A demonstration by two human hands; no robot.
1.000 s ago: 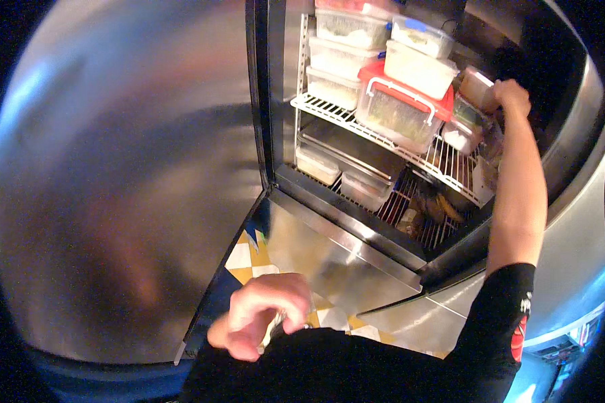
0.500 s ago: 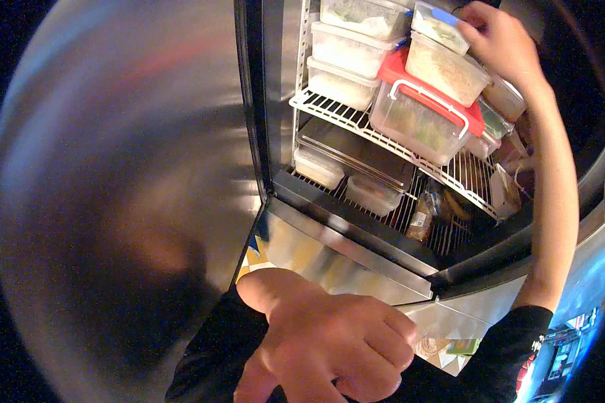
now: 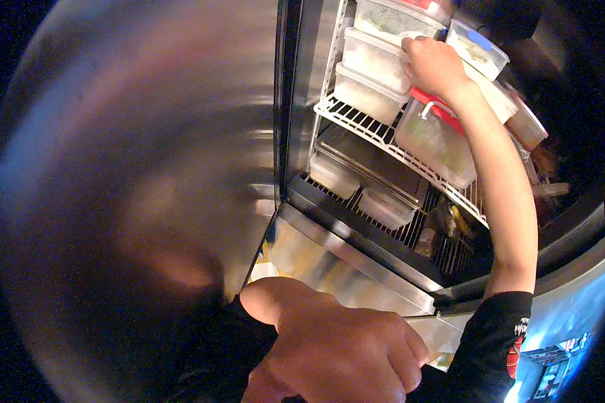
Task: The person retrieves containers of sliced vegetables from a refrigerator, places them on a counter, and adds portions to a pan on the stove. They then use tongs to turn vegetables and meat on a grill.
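The right hand (image 3: 438, 66) has been moved left, from the small box with the blue clip (image 3: 477, 48) to the stack of clear boxes beside it. Its fingertips are now seen at the right end of the stack, where the top box (image 3: 391, 21) meets the middle box (image 3: 376, 59). The fingers are bent, but it cannot be told whether the grip is closed on a box. The small box has been left sitting on a longer box (image 3: 501, 97). The left hand (image 3: 343, 349) has been kept low in front of the body. It is seen from the back with its fingers curled, so it cannot be told whether anything is held.

Part of the big box with the red lid (image 3: 437, 144) is covered by the right hand and arm. The box is held up by the white wire shelf (image 3: 356, 121), along with the stack. The top of the stack is cut off by the upper edge. The things behind the right arm are dark and hard to make out. Under the shelf, a small jar (image 3: 425, 242) is blurred.
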